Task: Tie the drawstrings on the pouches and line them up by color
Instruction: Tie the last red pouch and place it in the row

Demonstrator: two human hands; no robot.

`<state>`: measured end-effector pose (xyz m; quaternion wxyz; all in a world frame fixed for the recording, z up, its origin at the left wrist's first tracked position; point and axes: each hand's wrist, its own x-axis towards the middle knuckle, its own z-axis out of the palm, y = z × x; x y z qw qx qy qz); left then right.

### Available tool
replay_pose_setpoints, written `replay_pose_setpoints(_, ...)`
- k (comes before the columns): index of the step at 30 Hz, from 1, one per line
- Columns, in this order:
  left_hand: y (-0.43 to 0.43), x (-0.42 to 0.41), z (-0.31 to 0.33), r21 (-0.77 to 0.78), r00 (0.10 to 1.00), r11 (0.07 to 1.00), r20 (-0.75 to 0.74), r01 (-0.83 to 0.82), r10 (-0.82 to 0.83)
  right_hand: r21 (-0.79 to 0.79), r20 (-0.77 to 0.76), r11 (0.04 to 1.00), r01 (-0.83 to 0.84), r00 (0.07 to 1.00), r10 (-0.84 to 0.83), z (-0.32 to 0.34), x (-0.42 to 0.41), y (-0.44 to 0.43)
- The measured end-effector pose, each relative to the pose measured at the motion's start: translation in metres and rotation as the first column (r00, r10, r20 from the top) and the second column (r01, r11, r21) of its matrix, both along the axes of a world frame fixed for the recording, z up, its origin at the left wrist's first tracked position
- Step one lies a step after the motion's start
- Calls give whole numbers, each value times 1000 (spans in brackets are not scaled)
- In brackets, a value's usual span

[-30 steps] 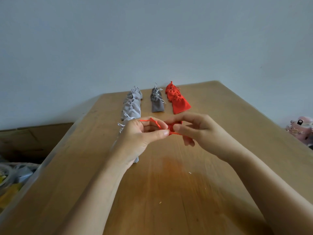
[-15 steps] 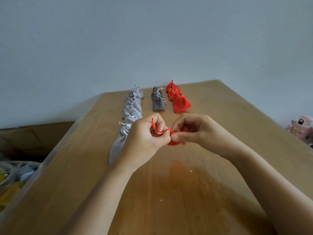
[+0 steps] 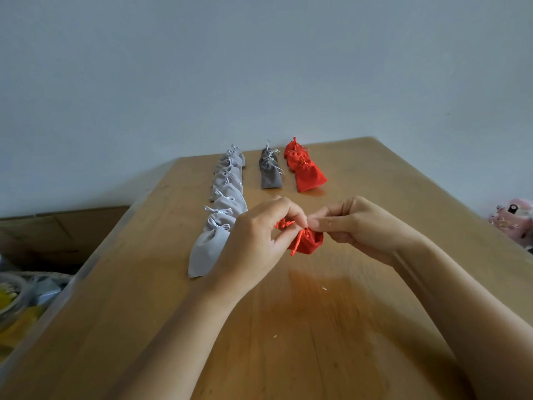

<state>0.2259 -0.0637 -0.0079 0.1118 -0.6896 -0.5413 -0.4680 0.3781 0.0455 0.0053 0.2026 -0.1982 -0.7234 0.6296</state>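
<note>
1. The red pouch (image 3: pixel 310 242) is held over the middle of the wooden table (image 3: pixel 375 174), between both hands. Its gathered mouth faces left and its long axis runs roughly left to right.
2. Its red drawstring (image 3: pixel 285 223) leads left.
3. The left hand (image 3: pixel 253 243) pinches the drawstring, and the right hand (image 3: pixel 357 226) pinches the pouch's top.
4. Beyond lie three rows of pouches running away from the person: light grey pouches (image 3: pixel 227 194), dark grey pouches (image 3: pixel 270 173) and red pouches (image 3: pixel 307 174).
</note>
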Motion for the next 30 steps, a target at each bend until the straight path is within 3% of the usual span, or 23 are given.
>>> replay_pose_setpoints(7, 2, -2, -1, 15, 999, 999, 18, 34, -34, 141, -50, 990, -18, 998, 26, -2, 3, 3)
replay_pose_setpoints(16, -1, -5, 5, 31, 999, 999, 16, -37, 36, 150, -175, 983, 102, 982, -75, -6, -4, -2)
replay_pose_setpoints(23, -4, -4, 6, -199, 981, 974, 138, -110, 139, 370, -63, 912, 176, 984, -164, -8, -9, -6)
replay_pose_setpoints(27, -8, 5, 7, -355, 967, 935, 232, -14, 103, 527, -86, 803, 278, 958, -275, -7, -4, -1)
replay_pose_setpoints(30, -13, 11, 13, -346, 922, 929, 388, 132, 13, 547, -146, 779, 305, 952, -271, -6, -4, -3)
